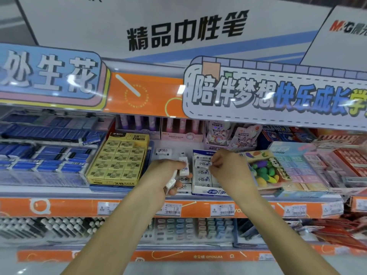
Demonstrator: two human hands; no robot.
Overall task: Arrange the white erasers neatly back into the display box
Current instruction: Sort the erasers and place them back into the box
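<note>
Here both bare forearms reach up and forward from the bottom of the view to a store shelf (59,192). The left hand (165,175) sits just left of the white display box (206,190), palm turned inward, its fingers curled around several white erasers (183,168): one stands up past the thumb, another pokes out below the palm, so this hand is closed on a small stack. The right hand (226,161) hovers over the back of the box with the wrist bent down, thumb and forefinger pinched together on a single eraser (208,165) at the edge of the rows already lying inside. Those rows (202,174) lie flat, labels up, in the left part of the box; the right part is hidden by the hand. One loose eraser (163,151) lies on the shelf behind the left hand, apart from the box, and another (183,188) lies near the shelf front, just beside the box's left wall. A yellow box of erasers (119,163) stands to the left, and a box of colourful fruit-shaped erasers (268,171) to the right.
</note>
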